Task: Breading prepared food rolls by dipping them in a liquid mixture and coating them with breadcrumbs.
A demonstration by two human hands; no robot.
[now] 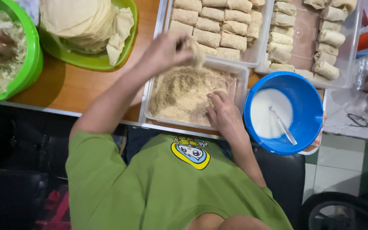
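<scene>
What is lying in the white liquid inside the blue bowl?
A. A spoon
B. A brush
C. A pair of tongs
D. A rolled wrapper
A: a spoon leans in the white liquid of the blue bowl, its handle pointing toward the bowl's near rim.
</scene>
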